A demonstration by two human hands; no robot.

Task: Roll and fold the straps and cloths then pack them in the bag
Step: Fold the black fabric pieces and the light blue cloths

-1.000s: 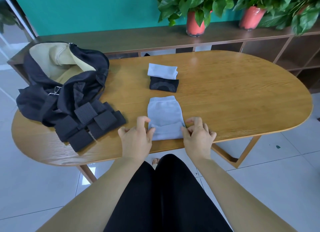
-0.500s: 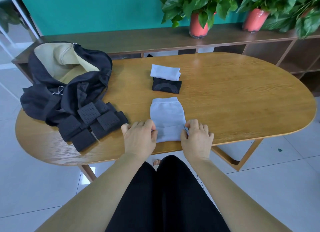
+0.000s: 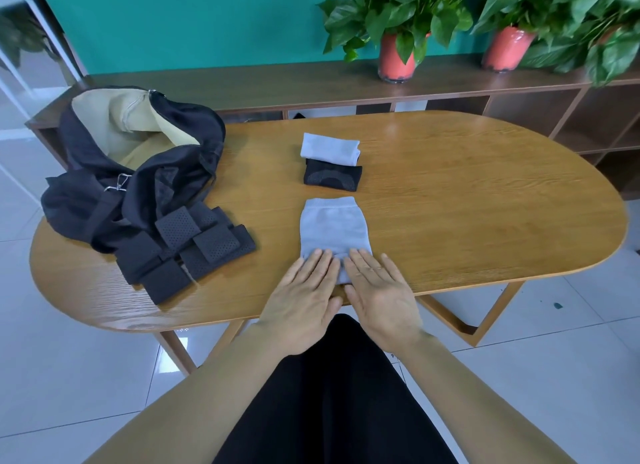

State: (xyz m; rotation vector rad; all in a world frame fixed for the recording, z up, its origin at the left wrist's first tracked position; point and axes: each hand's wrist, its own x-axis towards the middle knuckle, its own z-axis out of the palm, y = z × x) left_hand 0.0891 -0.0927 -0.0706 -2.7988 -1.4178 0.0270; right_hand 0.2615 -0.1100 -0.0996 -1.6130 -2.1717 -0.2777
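We had both hands — left hand (image 3: 302, 299), right hand (image 3: 380, 294) — fingers flat, unclenched on the grey cloth (image 3: 333, 235): soft, light, limp — best pinched at near corners.

I see an oval light-wood surface (image 3: 467, 204) standing on angled wooden legs (image 3: 485, 316). Behind it runs a low dark-brown wooden shelf unit (image 3: 277, 82) with open compartments. On top of the unit stand two red pots, one near the middle (image 3: 396, 60) and one further right (image 3: 506, 48), holding green leafy plants (image 3: 415, 3). A teal wall (image 3: 190, 20) backs the unit. The floor (image 3: 69, 377) is pale glossy tile.
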